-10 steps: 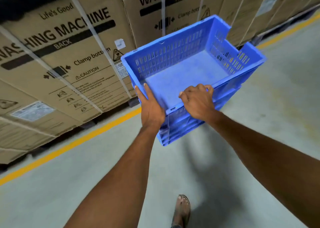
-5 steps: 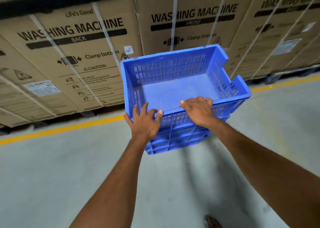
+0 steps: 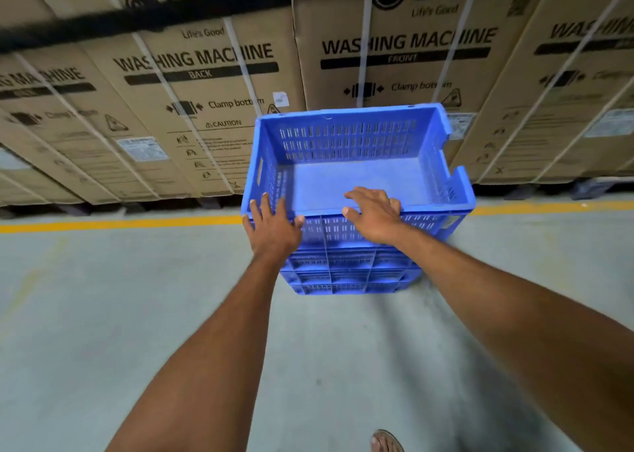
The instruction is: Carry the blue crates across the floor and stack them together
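Note:
A blue slotted crate (image 3: 346, 139) sits on top of a nested stack of blue crates (image 3: 346, 273) in the middle of the view, near the yellow floor line. The stack's bottom looks level with the concrete floor. My left hand (image 3: 272, 228) lies against the near left corner of the top rim, fingers straight and thumb spread. My right hand (image 3: 374, 215) rests on the near rim, fingers splayed over its edge. The top crate is empty.
A wall of strapped cardboard washing machine boxes (image 3: 206, 84) stands just behind the stack. A yellow line (image 3: 120, 223) runs along the grey concrete floor (image 3: 103, 331) in front of them. My sandalled foot (image 3: 386, 441) shows at the bottom edge.
The crate stack swung round to face the boxes squarely and came lower. My left hand let go of the rim and spread flat; my right hand's fingers loosened and splayed.

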Demonstrator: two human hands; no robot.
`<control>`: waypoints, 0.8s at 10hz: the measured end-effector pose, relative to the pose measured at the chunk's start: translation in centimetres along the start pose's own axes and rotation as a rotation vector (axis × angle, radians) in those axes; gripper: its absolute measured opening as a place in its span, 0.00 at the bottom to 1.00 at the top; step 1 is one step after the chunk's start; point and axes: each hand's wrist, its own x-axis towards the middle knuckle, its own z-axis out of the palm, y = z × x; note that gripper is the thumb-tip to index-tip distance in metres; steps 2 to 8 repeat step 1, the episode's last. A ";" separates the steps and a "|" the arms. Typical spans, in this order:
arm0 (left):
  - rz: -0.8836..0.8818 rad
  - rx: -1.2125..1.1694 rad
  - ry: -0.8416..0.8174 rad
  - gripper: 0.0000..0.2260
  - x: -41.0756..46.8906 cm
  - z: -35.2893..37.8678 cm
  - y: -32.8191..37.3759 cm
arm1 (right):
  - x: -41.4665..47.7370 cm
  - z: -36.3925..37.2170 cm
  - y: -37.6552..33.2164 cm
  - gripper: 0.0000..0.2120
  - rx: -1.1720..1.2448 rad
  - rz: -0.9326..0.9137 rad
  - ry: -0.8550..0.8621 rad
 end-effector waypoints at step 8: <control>0.068 -0.080 0.133 0.29 -3.5 -0.7 0.2 | -3.0 -2.2 0.3 0.21 0.123 0.017 0.208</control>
